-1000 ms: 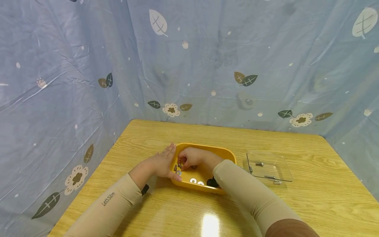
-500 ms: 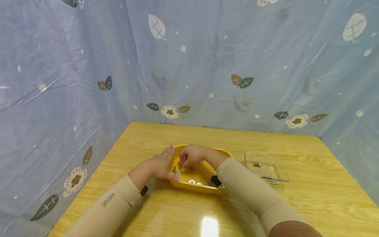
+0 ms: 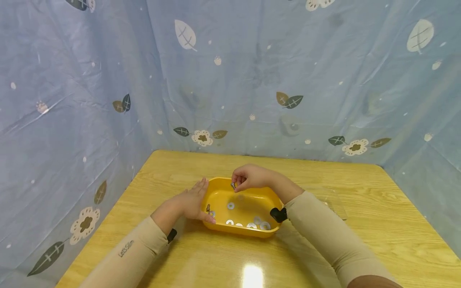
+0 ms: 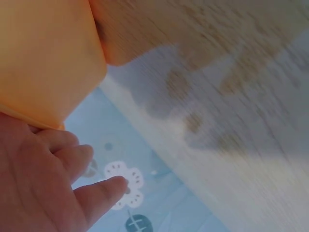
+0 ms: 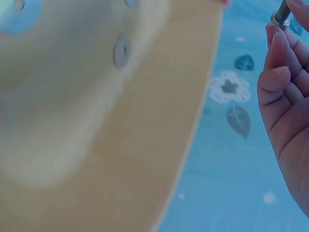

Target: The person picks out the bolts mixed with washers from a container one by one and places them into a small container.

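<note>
In the head view a yellow plastic tray [image 3: 239,231] stands on the table. My left hand [image 3: 189,202] rests against its left end, fingers extended along the outside and thumb over the near rim. The left wrist view shows those fingers [image 4: 99,193] beside the tray wall. Above the tray's far rim, my right hand [image 3: 253,177] pinches a small metal bolt [image 3: 233,186] between thumb and fingers. That bolt [image 5: 281,17] appears at the upper right of the right wrist view. Another bolt [image 3: 208,207] lies in the tray's left end, near a washer [image 3: 212,214].
Several flat washers [image 3: 265,225] lie in the tray, mostly along its near side. A clear plastic piece [image 3: 335,204] sits on the table to the right, partly hidden by my right sleeve [image 3: 324,230]. A patterned blue curtain [image 3: 230,80] hangs behind the table.
My right hand has lifted a bolt from the tray's left end and moved up and right to the far rim. My left hand stays at the tray's left end.
</note>
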{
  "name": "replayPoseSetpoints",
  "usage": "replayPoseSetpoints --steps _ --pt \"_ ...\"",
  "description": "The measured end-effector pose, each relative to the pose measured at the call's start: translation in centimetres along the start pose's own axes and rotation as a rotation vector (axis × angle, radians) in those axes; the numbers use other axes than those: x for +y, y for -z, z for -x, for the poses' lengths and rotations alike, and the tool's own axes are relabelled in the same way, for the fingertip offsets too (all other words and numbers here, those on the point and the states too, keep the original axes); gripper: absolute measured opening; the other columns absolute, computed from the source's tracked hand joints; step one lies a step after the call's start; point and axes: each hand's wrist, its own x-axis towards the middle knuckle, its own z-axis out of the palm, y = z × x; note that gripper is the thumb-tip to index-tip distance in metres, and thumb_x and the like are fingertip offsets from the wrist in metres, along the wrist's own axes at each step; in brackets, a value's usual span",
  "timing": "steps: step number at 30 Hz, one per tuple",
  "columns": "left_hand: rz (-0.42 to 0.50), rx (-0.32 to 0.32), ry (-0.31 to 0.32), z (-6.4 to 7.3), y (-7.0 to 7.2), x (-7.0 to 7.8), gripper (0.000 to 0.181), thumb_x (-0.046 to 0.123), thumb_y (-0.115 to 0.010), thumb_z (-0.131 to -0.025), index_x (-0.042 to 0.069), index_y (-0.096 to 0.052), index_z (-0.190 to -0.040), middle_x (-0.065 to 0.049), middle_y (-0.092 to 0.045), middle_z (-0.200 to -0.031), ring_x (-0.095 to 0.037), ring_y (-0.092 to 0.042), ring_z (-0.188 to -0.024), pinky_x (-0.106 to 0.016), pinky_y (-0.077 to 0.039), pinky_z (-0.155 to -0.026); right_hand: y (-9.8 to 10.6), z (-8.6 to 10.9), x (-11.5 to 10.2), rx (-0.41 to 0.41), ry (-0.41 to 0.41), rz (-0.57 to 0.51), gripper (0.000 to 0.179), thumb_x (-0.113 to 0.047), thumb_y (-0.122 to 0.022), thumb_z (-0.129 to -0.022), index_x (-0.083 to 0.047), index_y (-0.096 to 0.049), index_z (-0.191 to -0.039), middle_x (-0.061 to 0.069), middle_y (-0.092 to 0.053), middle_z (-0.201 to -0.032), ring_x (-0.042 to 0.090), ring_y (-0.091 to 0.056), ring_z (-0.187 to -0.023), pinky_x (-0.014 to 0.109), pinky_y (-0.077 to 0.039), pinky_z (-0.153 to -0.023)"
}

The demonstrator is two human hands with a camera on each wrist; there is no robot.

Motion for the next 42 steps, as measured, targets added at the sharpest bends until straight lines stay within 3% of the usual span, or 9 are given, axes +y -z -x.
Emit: replayPoseSetpoints --steps 9,16,22,35,42 --pt "-0.019 -0.001 -0.012 -0.1 -0.2 -0.1 0.130 0.079 -0.055 -0.059 0.001 0.001 -0.146 -0.016 0.007 -0.151 -0.028 -0.001 -0.139 -0.055 -0.019 -0.105 2.8 4.8 1.1 0.021 -0.034 -0.116 0.015 -0.020 -0.068 -0.083 -0.011 -0.060 -0.092 0.002 -0.056 -0.076 0.016 -0.050 -0.067 0.026 -0.045 -0.062" --pt "-0.011 -0.010 -0.012 -0.1 0.0 0.0 0.132 0.081 -0.054 -0.056 0.001 0.000 -0.146 -0.015 0.008 -0.151 -0.028 0.000 -0.139 -0.056 -0.019 -0.105 4.5 8.6 1.9 0.135 -0.091 -0.126 0.017 -0.020 -0.069 -0.082 -0.009 -0.061 -0.093 0.004 -0.056 -0.074 0.018 -0.051 -0.066 0.027 -0.046 -0.060" --pt "0.001 -0.019 -0.010 0.2 0.3 0.3 0.128 0.077 -0.057 -0.061 0.001 0.001 -0.146 -0.015 0.008 -0.151 -0.028 0.000 -0.139 -0.056 -0.018 -0.105 5.6 11.8 3.0 0.224 -0.147 -0.124 0.018 -0.022 -0.068 -0.083 -0.009 -0.061 -0.094 0.004 -0.058 -0.075 0.017 -0.052 -0.065 0.028 -0.047 -0.060" --pt "0.006 -0.010 -0.008 0.1 -0.1 0.2 0.128 0.076 -0.058 -0.061 0.001 0.001 -0.146 -0.015 0.008 -0.151 -0.029 -0.001 -0.139 -0.057 -0.018 -0.105 6.5 17.6 6.0 0.247 -0.285 -0.193 0.024 -0.020 -0.065 -0.085 -0.002 -0.058 -0.099 0.009 -0.058 -0.081 0.017 -0.052 -0.066 0.029 -0.046 -0.059" --pt "0.007 -0.007 -0.014 0.0 0.0 0.1 0.128 0.075 -0.060 -0.061 0.001 0.001 -0.146 -0.015 0.008 -0.151 -0.029 -0.001 -0.139 -0.058 -0.018 -0.104 6.9 19.5 7.5 0.262 -0.372 -0.207 0.025 -0.023 -0.065 -0.085 -0.004 -0.058 -0.100 0.011 -0.058 -0.086 0.018 -0.054 -0.069 0.030 -0.046 -0.061"
